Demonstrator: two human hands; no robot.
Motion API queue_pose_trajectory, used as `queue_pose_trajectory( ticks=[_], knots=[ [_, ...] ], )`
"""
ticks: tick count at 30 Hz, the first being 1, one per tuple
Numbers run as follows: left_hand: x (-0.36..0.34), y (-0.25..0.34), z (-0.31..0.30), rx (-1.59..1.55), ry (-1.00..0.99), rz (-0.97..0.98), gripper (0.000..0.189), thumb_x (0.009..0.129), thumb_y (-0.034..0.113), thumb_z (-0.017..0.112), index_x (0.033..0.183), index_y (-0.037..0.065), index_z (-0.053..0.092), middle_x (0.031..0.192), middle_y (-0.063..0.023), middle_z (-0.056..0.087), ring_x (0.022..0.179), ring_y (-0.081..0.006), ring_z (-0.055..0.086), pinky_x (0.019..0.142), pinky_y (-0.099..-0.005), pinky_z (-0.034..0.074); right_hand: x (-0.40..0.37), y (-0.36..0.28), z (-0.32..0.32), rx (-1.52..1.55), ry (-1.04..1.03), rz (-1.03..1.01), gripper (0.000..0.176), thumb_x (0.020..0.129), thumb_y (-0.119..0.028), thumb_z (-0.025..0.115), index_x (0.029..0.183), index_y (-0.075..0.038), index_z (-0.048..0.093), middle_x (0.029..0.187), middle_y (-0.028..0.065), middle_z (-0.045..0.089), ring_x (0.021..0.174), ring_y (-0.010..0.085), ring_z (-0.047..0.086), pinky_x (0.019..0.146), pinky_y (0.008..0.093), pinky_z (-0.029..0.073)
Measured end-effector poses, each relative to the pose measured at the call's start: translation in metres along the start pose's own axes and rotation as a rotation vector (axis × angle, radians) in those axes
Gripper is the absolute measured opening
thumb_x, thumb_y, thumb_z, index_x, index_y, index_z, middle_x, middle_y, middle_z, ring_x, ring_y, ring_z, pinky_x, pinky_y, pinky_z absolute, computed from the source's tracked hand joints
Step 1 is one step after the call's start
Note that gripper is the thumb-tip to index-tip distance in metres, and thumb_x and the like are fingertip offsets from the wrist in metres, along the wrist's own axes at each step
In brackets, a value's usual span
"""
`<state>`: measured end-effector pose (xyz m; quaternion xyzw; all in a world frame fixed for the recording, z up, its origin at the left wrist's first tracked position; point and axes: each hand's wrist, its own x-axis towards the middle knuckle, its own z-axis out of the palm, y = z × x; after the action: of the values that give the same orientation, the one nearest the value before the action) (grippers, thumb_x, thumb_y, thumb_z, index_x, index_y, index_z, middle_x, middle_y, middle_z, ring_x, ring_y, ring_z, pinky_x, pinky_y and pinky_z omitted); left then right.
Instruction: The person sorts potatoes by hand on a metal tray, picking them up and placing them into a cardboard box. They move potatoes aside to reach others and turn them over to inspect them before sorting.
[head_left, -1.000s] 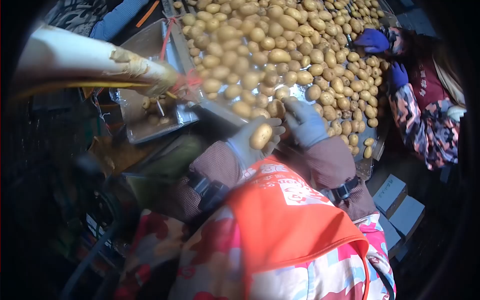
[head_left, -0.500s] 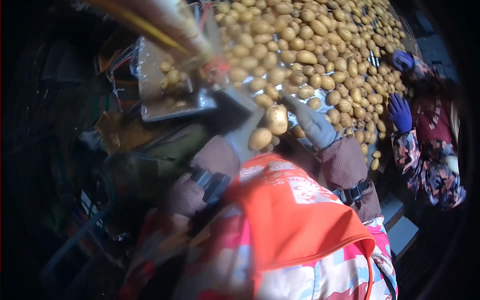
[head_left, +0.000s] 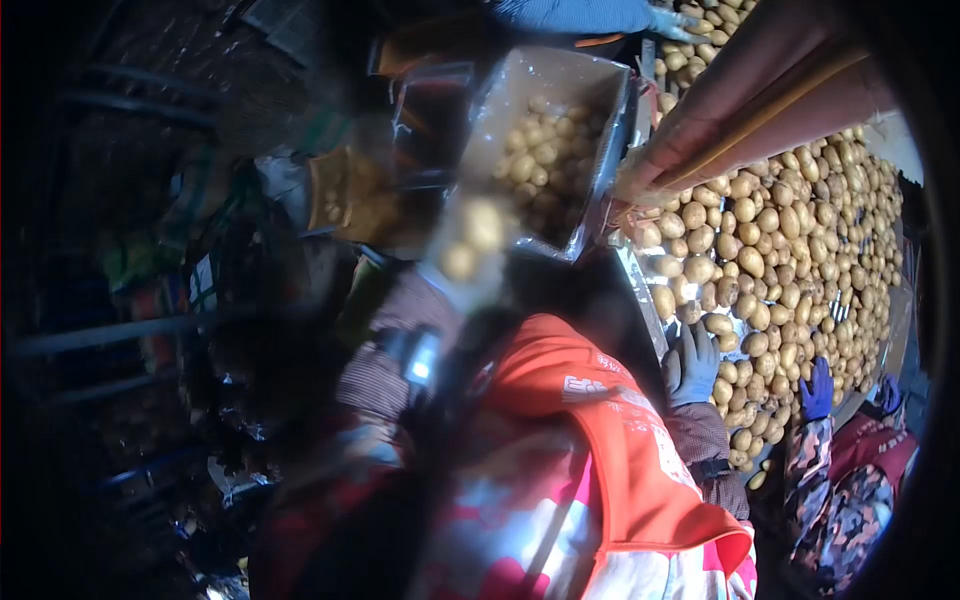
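Near centre, the blurred left hand [head_left: 464, 286] clasps two potatoes [head_left: 483, 226], while right of centre the right hand [head_left: 692, 367] is spread.

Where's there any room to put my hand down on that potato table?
Only small bare bits, between the loose potatoes just beyond the right hand, near the table's edge. The gap between the box and the table might let a hand through, but it's dark. Further across, potatoes crowd up to the purple glove.
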<state>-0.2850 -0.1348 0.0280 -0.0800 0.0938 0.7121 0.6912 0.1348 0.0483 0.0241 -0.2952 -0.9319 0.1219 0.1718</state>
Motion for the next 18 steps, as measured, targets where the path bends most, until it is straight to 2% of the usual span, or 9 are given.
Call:
queue_pose_trajectory(
  ticks=[3,5,7,9,12,13,15,17,18],
  knots=[
    [0.003,0.093,0.016,0.178,0.414,0.346,0.049,0.1,0.049,0.056,0.123,0.006,0.056,0.101,-0.012,0.065,0.078,-0.0209,0.066,0.064,-0.0352,0.057,0.003,-0.006,-0.005,0.042,0.07,-0.069,0.047,0.08,-0.019,0.062,0.123,-0.001,0.063,0.112,0.0219,0.062,0.091,0.0396,0.06,0.08,0.0518,0.047],
    [0.028,0.122,0.019,0.319,0.501,0.332,0.049,0.1,0.047,0.056,0.128,0.007,0.055,0.106,-0.0129,0.066,0.08,-0.0201,0.067,0.065,-0.0343,0.058,-0.008,0.003,-0.003,0.075,0.034,0.005,0.036,0.08,-0.023,0.065,0.111,-0.004,0.064,0.105,0.0181,0.06,0.088,0.0393,0.06,0.077,0.0503,0.047],
    [0.054,0.116,0.031,0.44,0.499,0.209,0.051,0.101,0.046,0.056,0.133,0.007,0.053,0.112,-0.0137,0.066,0.082,-0.0194,0.068,0.065,-0.0335,0.058,-0.011,-0.002,-0.016,0.082,-0.036,0.107,0.042,0.081,-0.021,0.065,0.119,-0.004,0.061,0.115,0.0184,0.057,0.101,0.0379,0.057,0.085,0.0512,0.045],
    [0.069,0.078,0.043,0.531,0.423,0.009,0.052,0.101,0.044,0.056,0.137,0.007,0.052,0.117,-0.0146,0.066,0.085,-0.0186,0.069,0.066,-0.0326,0.058,-0.023,-0.004,-0.017,0.07,-0.03,0.211,0.046,0.081,-0.026,0.068,0.122,-0.006,0.06,0.119,0.017,0.057,0.109,0.037,0.057,0.092,0.0498,0.044],
    [0.081,-0.018,0.036,0.498,0.167,-0.671,0.055,0.102,0.042,0.056,0.144,0.007,0.05,0.125,-0.0159,0.067,0.088,-0.0174,0.071,0.067,-0.0314,0.059,-0.043,-0.003,-0.019,-0.01,0.137,0.235,0.047,0.077,-0.024,0.071,0.119,-0.005,0.062,0.116,0.017,0.058,0.113,0.0381,0.057,0.096,0.0511,0.046],
    [0.083,-0.054,0.039,0.427,0.258,-0.783,0.057,0.104,0.045,0.052,0.144,0.004,0.05,0.12,-0.019,0.069,0.082,-0.0184,0.071,0.063,-0.0304,0.058,-0.049,-0.001,-0.022,-0.013,0.234,0.246,0.047,0.074,-0.022,0.072,0.116,-0.003,0.063,0.113,0.0173,0.059,0.11,0.0386,0.058,0.093,0.0522,0.047],
    [0.093,-0.129,0.055,0.788,0.475,-0.782,0.05,0.106,0.042,0.047,0.139,0.005,0.052,0.113,-0.0141,0.069,0.07,-0.0177,0.061,0.061,-0.0289,0.053,-0.069,0.007,-0.031,-0.043,0.302,0.242,0.047,0.071,-0.021,0.073,0.112,-0.001,0.065,0.112,0.0182,0.06,0.111,0.0392,0.058,0.093,0.0534,0.049],
    [0.105,-0.191,0.072,0.878,0.408,-0.836,0.056,0.105,0.046,0.048,0.14,0.003,0.051,0.114,-0.017,0.068,0.079,-0.02,0.065,0.067,-0.0294,0.054,-0.092,0.015,-0.038,-0.073,0.272,0.206,0.047,0.072,-0.022,0.073,0.113,-0.001,0.065,0.118,0.0192,0.06,0.119,0.0396,0.056,0.098,0.0537,0.048],
    [0.117,-0.214,0.077,0.913,0.377,-0.862,0.059,0.104,0.048,0.049,0.14,0.002,0.051,0.115,-0.0184,0.068,0.083,-0.0211,0.067,0.07,-0.0296,0.055,-0.104,0.012,-0.037,0.023,0.183,0.361,0.051,0.077,-0.027,0.071,0.122,-0.004,0.064,0.129,0.0187,0.058,0.129,0.0376,0.052,0.106,0.0534,0.042]
  ],
)
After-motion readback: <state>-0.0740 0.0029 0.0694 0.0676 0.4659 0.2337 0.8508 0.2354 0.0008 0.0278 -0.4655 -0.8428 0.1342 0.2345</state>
